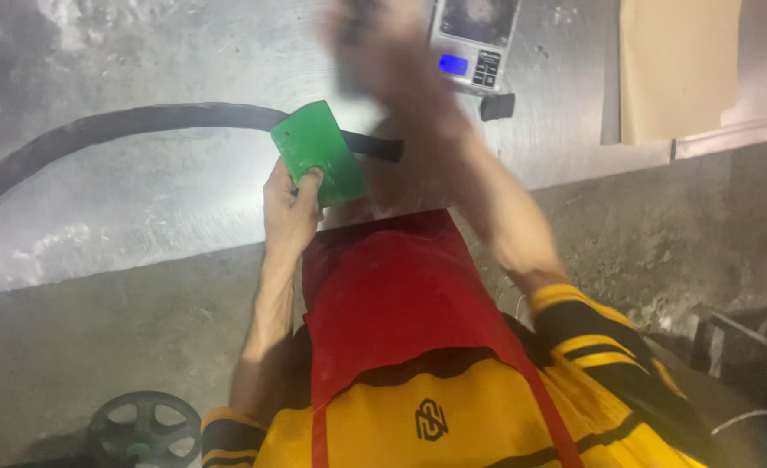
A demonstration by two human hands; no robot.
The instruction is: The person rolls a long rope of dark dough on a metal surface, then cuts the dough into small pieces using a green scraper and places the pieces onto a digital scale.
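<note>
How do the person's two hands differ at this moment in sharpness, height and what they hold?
The left hand is sharp; the right hand is a motion blur. The left hand sits low near the steel table's edge; the right hand is raised farther up, near the digital scale. The left hand pinches a green flat card; the right hand seems to hold something dark, too blurred to identify. Both are bare.

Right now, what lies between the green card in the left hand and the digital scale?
In the head view, the blurred right hand crosses between green card and scale, over the metal table; left hand grips the card.
</note>
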